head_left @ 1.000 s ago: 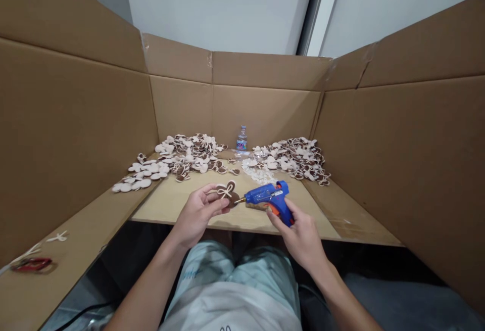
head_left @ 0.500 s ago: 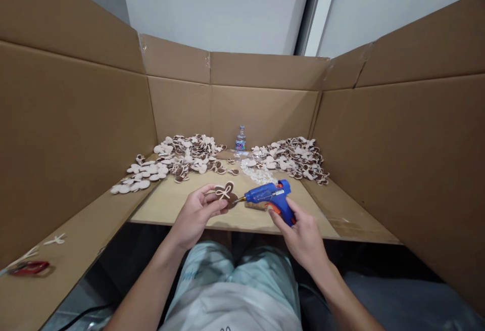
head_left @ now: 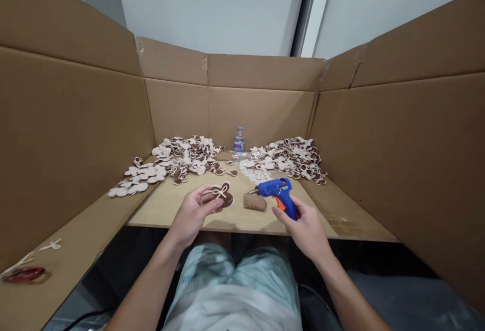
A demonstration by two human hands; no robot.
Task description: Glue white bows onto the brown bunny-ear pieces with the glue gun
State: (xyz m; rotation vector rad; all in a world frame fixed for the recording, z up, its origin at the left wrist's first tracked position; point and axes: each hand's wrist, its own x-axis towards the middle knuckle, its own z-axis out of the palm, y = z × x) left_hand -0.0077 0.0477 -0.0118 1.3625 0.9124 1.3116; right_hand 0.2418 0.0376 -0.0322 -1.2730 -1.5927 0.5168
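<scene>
Left hand (head_left: pixel 189 220) angles inward, pinching bow-tied brown piece (head_left: pixel 227 199) by its left edge above counter (head_left: pixel 162 212). Right hand (head_left: pixel 306 227) clasps blue glue gun (head_left: pixel 273 188), nozzle (head_left: pixel 253 191) pointing left, apart from piece.

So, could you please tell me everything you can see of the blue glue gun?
The glue gun has a blue, plastic-looking body, an orange trigger and a narrow, brass-coloured nozzle. A small pale label shows on its side, too small to read. The right hand grips its handle, holding the body roughly level. The nozzle points toward the brown piece in the left hand, with a clear gap between them. Any glue at the tip is too small to make out.
</scene>
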